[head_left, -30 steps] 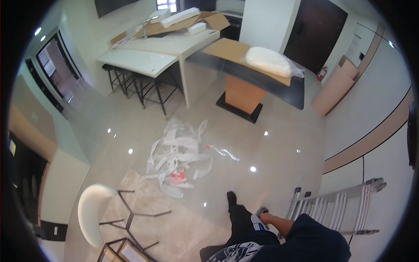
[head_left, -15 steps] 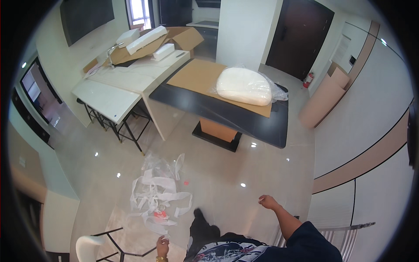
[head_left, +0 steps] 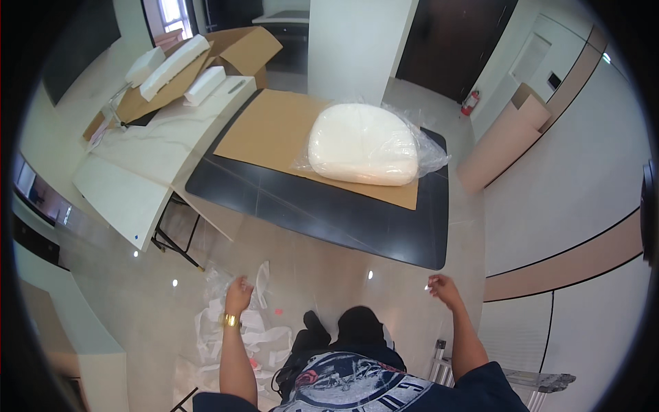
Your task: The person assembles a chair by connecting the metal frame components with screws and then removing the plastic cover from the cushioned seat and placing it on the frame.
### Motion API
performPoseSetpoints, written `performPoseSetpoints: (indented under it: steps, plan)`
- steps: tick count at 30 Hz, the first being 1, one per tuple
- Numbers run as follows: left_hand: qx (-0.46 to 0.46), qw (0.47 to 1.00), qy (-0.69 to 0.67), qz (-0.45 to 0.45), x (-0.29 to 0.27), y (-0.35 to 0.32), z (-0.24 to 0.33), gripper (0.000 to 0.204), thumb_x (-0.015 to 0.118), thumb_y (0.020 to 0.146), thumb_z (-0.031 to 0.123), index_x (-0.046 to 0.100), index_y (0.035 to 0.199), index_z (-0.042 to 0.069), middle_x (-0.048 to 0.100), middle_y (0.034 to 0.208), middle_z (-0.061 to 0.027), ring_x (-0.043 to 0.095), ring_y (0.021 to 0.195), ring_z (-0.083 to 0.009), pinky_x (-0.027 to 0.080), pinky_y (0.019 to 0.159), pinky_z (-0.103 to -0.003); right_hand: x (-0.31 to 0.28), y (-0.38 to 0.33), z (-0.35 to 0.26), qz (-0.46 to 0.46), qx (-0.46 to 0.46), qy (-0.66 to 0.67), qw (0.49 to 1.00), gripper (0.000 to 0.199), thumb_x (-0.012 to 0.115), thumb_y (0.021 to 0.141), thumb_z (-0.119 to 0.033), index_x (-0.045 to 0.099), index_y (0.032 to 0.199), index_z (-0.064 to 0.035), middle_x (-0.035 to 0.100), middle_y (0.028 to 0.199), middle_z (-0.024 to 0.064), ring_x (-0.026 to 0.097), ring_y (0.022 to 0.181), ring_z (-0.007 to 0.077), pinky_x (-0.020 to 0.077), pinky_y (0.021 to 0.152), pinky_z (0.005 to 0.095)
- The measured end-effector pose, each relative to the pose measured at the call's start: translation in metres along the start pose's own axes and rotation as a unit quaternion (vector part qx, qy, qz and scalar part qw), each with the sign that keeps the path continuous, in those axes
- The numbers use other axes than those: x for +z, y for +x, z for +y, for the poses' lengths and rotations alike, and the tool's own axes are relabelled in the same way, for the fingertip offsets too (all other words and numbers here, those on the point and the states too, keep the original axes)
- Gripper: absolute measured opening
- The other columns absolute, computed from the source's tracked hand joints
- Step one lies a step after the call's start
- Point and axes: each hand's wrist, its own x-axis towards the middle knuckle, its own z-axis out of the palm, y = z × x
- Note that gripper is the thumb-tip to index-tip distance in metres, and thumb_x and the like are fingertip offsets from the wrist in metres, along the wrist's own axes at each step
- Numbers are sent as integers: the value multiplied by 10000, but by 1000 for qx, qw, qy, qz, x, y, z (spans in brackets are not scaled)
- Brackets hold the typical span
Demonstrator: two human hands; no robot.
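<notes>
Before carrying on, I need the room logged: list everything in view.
wrapped cushion: 1, white, on cardboard sheet
cardboard sheet: 1, brown, on table
table: 1, black, ahead
counter: 1, white, left of table
opened box: 1, brown, on counter
foam blocks: 3, white, at opened box
packing scraps: several, mostly white, on floor
stool legs: some, black, under counter
wall screen: 1, dark, upper left
door: 1, dark brown, far right
extinguisher: 1, red, by door
rolled sheet: 1, tan, right side
ladder: 1, silver, lower right
wristband: 1, gold, below left hand
shirt: 1, dark blue, lower edge
left hand: 1, bare, above packing scraps
right hand: 1, bare, near table
</notes>
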Motion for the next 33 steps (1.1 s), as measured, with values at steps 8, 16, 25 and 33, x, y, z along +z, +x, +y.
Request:
performPoseSetpoints:
  steps: [8, 16, 25, 33]
  plan:
    - [110, 984, -115, -75, 36, 231, 254, 470, 707, 964, 302, 621, 1333, 25, 714, 1129, -205, 710, 970, -340, 557, 881, -434, -32, 212, -156, 53, -126, 68, 988, 275, 656, 1036, -216, 669, 1201, 3, 680, 935, 33, 637, 804, 101, 536, 718, 257]
    - [-93, 989, -47, 103, 164, 419, 278, 635, 610, 1016, 431, 506, 1394, -69, 694, 1159, -307, 704, 1101, -406, 554, 979, -466, -42, 490, -206, 306, -240, -252, 886, 500, 671, 1007, -412, 687, 1147, 67, 667, 840, 68, 655, 784, 176, 540, 714, 326]
    - [-15, 996, -85, 18, 204, 444, 248, 449, 494, 1086, 341, 631, 984, -75, 702, 910, -244, 729, 834, -348, 546, 780, -459, -38, 496, -168, 174, -186, -265, 930, 380, 578, 1044, -311, 620, 957, 56, 673, 806, 184, 650, 693, 294, 508, 657, 439]
    - [-144, 950, -273, -48, 197, 395, 258, 430, 504, 1106, 322, 619, 904, -40, 636, 746, -113, 641, 628, -174, 511, 615, -351, 21, 306, -207, -153, -124, -264, 944, 274, 582, 1030, -258, 637, 1057, 8, 697, 915, 231, 698, 836, 392, 522, 759, 478]
